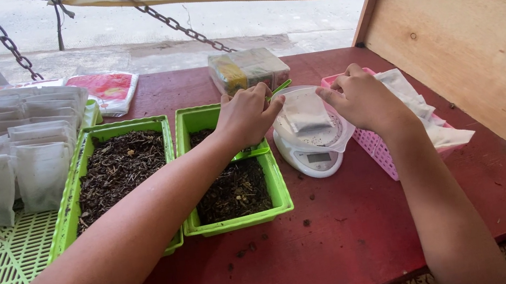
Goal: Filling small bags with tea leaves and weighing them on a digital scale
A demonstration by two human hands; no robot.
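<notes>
left hand [248, 117], right hand [360, 100], pouch [306, 114] on scale [310, 157]

Left hand [248, 117], right hand [360, 100] extended, fingers curled.

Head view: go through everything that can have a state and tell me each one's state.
Left hand: gripping a green scoop's handle.
Right hand: pinching the pouch's edge.
White pouch: lying in the clear bowl.
Small scale: bearing the bowl; display unreadable.
Green trays: holding dark dried material.
Pink basket: holding white pouches.
Filled pouches: lined up on green rack.
</notes>
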